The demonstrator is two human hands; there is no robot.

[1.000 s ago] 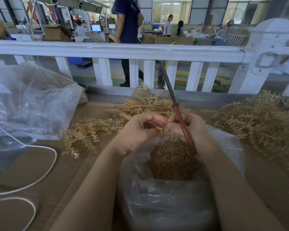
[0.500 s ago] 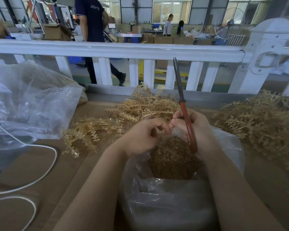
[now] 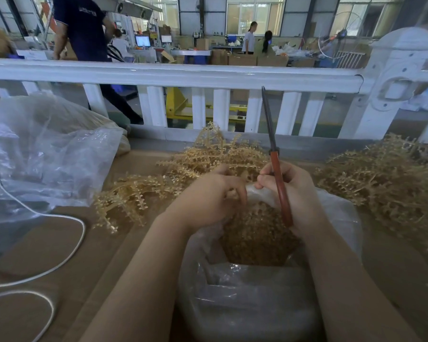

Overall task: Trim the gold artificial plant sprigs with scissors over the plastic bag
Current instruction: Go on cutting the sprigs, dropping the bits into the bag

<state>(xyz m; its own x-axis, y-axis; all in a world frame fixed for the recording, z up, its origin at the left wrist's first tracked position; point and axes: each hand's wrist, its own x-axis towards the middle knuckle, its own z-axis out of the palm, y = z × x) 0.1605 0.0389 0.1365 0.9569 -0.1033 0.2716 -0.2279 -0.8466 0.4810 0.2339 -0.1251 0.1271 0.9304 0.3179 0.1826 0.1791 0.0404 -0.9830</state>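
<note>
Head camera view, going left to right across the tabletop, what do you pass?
White cable → crumpled clear bag → gold sprigs lying loose → left hand → scissors held blades-up in the right hand → second heap of gold sprigs.

Two bare forearms, hands [image 3: 209,196] ungloved, no sleeves (no rings visible)
</note>
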